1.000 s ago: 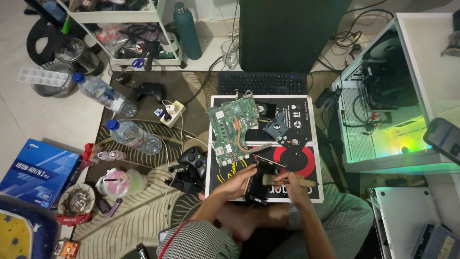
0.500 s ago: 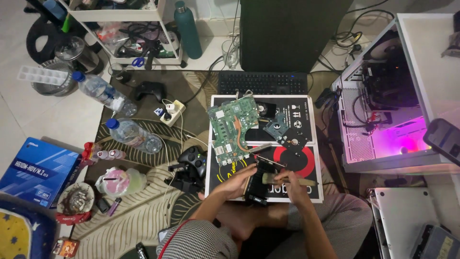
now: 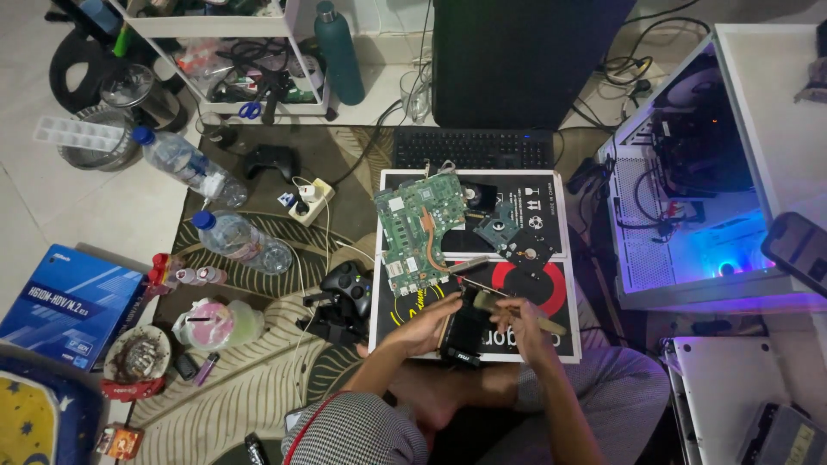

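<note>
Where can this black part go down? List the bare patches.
Bare tile lies left of the water bottles, above the blue box. Bare rug shows between the power strip and keyboard. The flat black box is crowded with the green motherboard; the rug left of the gamepad is cluttered.

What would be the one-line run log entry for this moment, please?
left hand: holds small black component | right hand: holds brush against it | green circuit board: lies just beyond | surface: flat box

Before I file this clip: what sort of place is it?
Likely a home floor used for computer repair: a green circuit board on a box, an open lit PC case, a patterned rug.
</note>
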